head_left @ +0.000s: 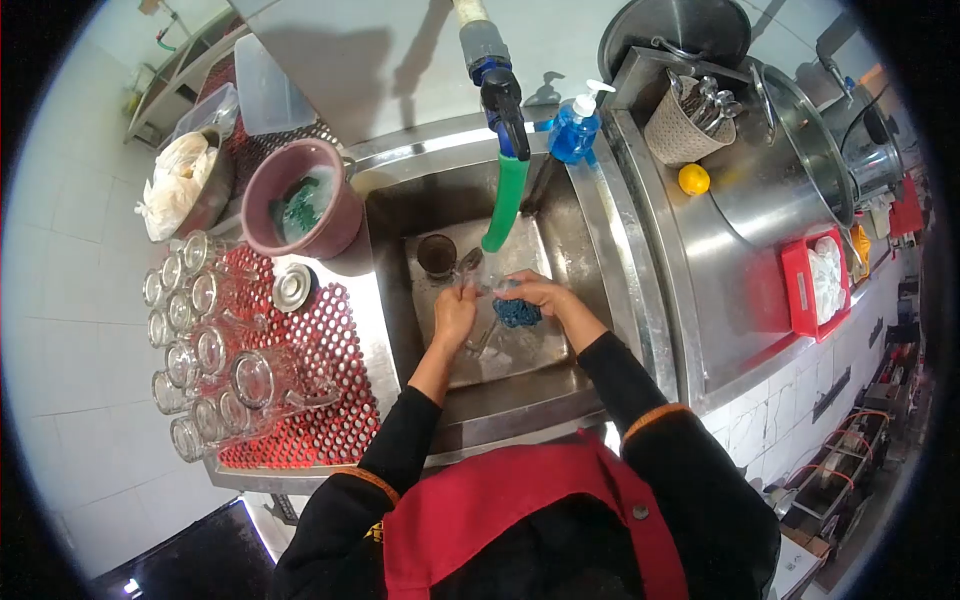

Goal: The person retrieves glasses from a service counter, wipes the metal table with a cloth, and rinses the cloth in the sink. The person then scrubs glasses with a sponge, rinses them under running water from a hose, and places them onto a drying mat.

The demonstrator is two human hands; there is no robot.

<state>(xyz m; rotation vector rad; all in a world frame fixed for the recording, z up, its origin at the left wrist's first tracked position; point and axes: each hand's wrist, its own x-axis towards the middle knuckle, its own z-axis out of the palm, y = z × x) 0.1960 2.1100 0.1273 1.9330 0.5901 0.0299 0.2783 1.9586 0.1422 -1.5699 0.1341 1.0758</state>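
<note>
Both hands are together in the steel sink point(500, 405), just below the end of a green hose point(507, 205). My left hand point(455, 315) is closed around something shiny and partly see-through; blur and water hide its exact kind. From the right, my right hand point(545, 293) reaches in with fingers curled against the same shiny thing. A dark blue mesh scrubber point(517, 313) shows under its fingers, apparently held in the palm. A dark brown round cup point(437, 256) stands on the sink floor beyond my left hand.
Several glass mugs point(262, 378) stand on a red perforated mat point(330, 400) at left, near a metal lid point(292, 288) and a pink bucket point(345, 220). Blue soap bottle point(573, 137) stands behind the sink; a spoon basket point(680, 130) and yellow fruit point(693, 179) are at right.
</note>
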